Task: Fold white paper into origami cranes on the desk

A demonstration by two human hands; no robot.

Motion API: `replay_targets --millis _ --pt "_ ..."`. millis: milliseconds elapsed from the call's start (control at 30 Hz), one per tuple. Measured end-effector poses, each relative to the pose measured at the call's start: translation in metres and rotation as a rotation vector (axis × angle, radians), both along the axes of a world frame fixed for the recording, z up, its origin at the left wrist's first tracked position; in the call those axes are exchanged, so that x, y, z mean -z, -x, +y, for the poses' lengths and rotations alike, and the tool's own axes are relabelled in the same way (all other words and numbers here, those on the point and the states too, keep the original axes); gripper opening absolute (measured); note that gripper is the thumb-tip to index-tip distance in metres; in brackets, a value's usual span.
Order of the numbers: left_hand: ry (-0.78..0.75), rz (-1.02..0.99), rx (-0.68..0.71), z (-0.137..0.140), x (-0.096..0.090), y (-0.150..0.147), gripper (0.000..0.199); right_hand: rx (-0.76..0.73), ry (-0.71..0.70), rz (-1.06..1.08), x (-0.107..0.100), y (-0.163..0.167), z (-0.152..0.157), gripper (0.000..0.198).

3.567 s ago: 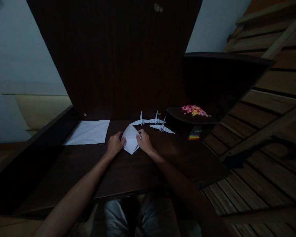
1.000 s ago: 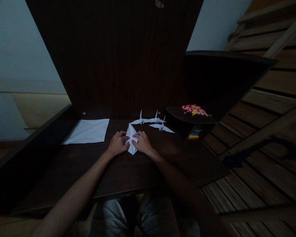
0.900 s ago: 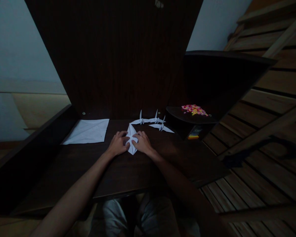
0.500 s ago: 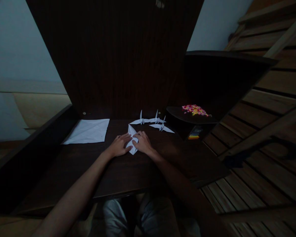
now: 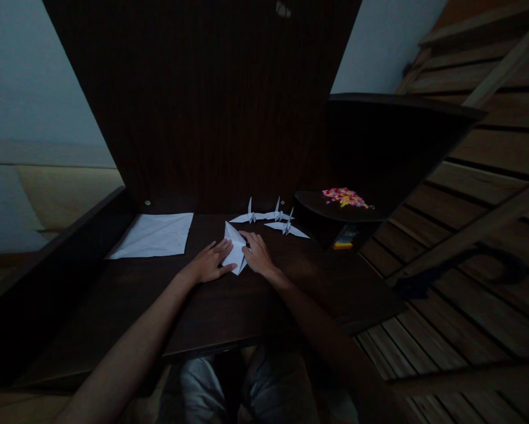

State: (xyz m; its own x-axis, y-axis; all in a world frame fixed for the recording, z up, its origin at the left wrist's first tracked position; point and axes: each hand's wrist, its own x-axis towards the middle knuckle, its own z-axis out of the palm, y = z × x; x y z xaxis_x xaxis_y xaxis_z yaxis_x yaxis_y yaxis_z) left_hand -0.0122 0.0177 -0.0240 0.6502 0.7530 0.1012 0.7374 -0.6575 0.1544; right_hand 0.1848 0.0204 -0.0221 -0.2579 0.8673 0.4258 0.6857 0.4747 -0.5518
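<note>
A white folded paper (image 5: 235,257), pointed at top and bottom, lies on the dark desk between my hands. My left hand (image 5: 209,262) rests on its left side, fingers outstretched and the thumb apart near the lower tip. At the right edge my right hand (image 5: 258,254) has bent fingers and thumb around a flap; the fingertips are partly hidden. Just beyond the paper stand three white paper cranes (image 5: 287,227) with wings spread. A creased white sheet (image 5: 153,235) lies flat to the left of my left hand.
Small pink, red and yellow pieces (image 5: 346,197) are heaped on a corner shelf (image 5: 308,203) to the right. Below it sits a small packet with a yellow-orange end (image 5: 343,244). A raised side board (image 5: 61,244) borders the desk on the left; a tall dark panel (image 5: 202,118) rises behind.
My right hand has drawn back to the paper's right edge, uncovering more of its middle. My left hand stays on the left side. The whole view has shifted slightly.
</note>
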Motion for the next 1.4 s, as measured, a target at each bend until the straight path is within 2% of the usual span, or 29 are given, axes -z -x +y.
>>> replay_targets --millis 267,433,667,967,1400 --pt "-0.013 -0.003 -0.007 0.0 0.003 0.0 0.062 0.015 -0.005 0.129 0.003 -0.002 0.0 0.047" --pt "-0.007 -0.002 0.002 0.001 0.006 0.0 0.062 0.026 0.003 0.17 0.003 -0.002 0.0 0.036" --pt "0.014 0.011 -0.002 -0.001 0.006 0.0 0.064 0.019 -0.065 0.202 0.004 -0.002 0.001 0.03" --pt "0.001 -0.02 -0.009 -0.001 0.007 0.0 0.061 0.011 -0.097 0.169 0.01 -0.002 0.005 0.04" --pt "-0.035 -0.025 -0.04 -0.005 0.0 -0.004 0.057 0.083 -0.12 0.137 0.01 -0.001 0.005 0.03"
